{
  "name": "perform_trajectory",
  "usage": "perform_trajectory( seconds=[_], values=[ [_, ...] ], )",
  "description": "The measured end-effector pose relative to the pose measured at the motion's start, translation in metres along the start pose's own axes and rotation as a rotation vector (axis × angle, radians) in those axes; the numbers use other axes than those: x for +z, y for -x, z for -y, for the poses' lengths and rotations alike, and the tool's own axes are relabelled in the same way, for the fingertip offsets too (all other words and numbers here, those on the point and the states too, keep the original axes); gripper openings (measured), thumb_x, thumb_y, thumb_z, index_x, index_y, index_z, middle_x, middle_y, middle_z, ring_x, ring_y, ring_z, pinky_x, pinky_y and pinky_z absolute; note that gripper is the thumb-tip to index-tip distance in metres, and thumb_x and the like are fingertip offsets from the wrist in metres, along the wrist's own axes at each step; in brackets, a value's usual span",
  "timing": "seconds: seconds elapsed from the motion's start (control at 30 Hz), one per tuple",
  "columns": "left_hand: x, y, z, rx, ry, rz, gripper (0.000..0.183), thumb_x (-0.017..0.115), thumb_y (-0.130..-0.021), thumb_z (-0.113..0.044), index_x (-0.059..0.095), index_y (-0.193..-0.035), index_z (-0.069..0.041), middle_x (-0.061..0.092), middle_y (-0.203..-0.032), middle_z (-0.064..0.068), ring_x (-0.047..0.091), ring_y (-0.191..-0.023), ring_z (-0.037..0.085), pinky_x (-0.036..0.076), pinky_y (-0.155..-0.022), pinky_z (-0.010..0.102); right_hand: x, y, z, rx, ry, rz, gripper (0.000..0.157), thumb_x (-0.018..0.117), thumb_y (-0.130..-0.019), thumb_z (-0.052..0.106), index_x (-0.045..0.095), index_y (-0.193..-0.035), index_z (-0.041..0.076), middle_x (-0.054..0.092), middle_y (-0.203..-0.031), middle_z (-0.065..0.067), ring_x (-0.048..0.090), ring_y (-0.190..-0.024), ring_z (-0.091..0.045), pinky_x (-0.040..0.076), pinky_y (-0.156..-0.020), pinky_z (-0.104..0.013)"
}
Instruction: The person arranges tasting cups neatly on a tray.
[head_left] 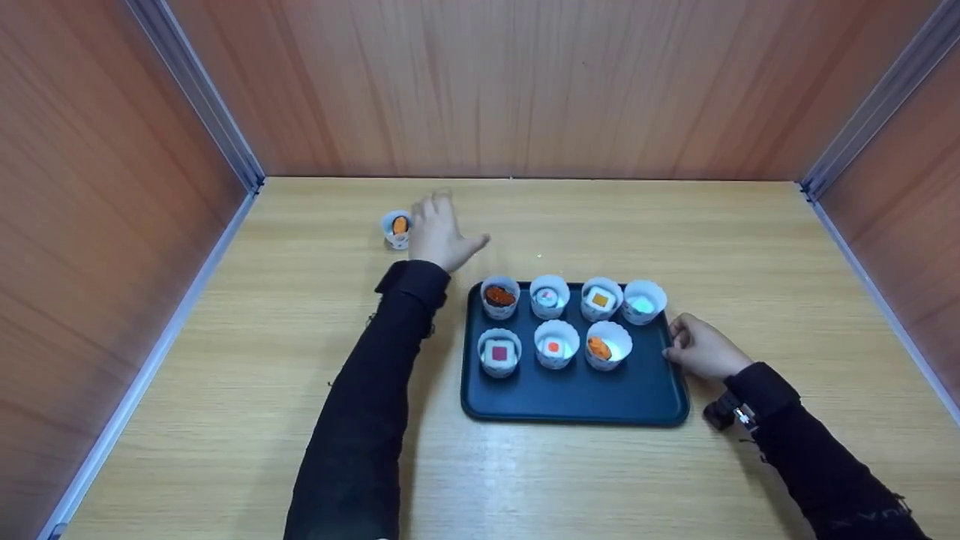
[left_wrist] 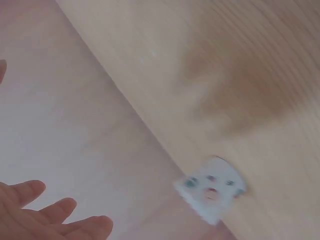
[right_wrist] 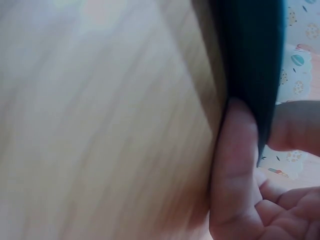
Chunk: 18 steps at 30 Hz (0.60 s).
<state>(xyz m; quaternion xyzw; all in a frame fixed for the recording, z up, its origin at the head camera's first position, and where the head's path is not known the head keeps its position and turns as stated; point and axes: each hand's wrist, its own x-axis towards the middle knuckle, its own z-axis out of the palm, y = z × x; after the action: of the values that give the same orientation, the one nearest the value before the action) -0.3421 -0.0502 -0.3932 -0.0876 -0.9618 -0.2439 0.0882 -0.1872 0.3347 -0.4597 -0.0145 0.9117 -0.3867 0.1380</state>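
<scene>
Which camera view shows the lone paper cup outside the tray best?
The head view: the lone paper cup stands whole on the table, just beyond the left hand. The left wrist view shows it blurred. The right wrist view shows none of it.

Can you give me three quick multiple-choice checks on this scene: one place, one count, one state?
1. Where is the lone paper cup?
A. on the table, left of the left hand
B. on the tray
C. in the right hand

2. How many cups stand on the dark tray?
A. five
B. seven
C. nine

3. What is the right hand doing?
A. lifting a cup
B. gripping the tray's right edge
C. resting flat, apart

A: cup off tray; B: four behind, three in front; B: thumb and fingers pinch the rim.
</scene>
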Motion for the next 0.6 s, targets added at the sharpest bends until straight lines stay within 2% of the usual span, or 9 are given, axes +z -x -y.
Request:
perform_trajectory(
  seconds=[0.07, 0.23, 0.33, 0.6],
  values=[
    [-0.002, -0.003, 0.013, -0.060, 0.002, 0.017, 0.101, 0.073, -0.080, -0.052, 0.024, -0.153, -0.003, 0.023, -0.159, 0.024, 0.017, -0.148, 0.044, 0.018, -0.121, 0.053, 0.000, 0.001, 0.000, 0.001, -0.001, 0.000, 0.027, 0.062, -0.088, 0.002, 0.045, -0.107, -0.006, 0.048, -0.081, -0.004, 0.050, -0.067, -0.014, 0.043, -0.056, -0.023],
    [-0.003, -0.004, 0.044, -0.194, 0.043, 0.067, 0.108, 0.073, -0.080, -0.052, 0.012, -0.157, -0.006, 0.006, -0.163, 0.023, 0.005, -0.148, 0.049, 0.014, -0.121, 0.056, 0.002, 0.004, 0.001, -0.001, -0.016, 0.004, 0.027, 0.061, -0.089, 0.002, 0.044, -0.107, -0.006, 0.048, -0.081, -0.004, 0.050, -0.066, -0.013, 0.044, -0.055, -0.023],
    [0.000, -0.003, 0.061, -0.243, 0.097, 0.080, 0.111, 0.074, -0.080, -0.049, 0.008, -0.157, -0.006, -0.002, -0.163, 0.023, 0.000, -0.147, 0.052, 0.012, -0.121, 0.055, 0.004, 0.006, 0.001, -0.015, -0.033, 0.009, 0.026, 0.060, -0.089, 0.001, 0.044, -0.106, -0.007, 0.047, -0.080, -0.003, 0.050, -0.063, -0.011, 0.045, -0.055, -0.022],
    [0.005, 0.005, 0.086, -0.266, 0.153, 0.171, 0.113, 0.071, -0.084, -0.044, -0.007, -0.157, -0.010, -0.015, -0.163, 0.020, -0.008, -0.145, 0.055, 0.007, -0.121, 0.058, 0.005, 0.010, 0.000, -0.009, -0.056, 0.016, 0.025, 0.059, -0.089, -0.001, 0.043, -0.107, -0.007, 0.046, -0.079, -0.003, 0.049, -0.059, -0.010, 0.045, -0.053, -0.022]
  ],
)
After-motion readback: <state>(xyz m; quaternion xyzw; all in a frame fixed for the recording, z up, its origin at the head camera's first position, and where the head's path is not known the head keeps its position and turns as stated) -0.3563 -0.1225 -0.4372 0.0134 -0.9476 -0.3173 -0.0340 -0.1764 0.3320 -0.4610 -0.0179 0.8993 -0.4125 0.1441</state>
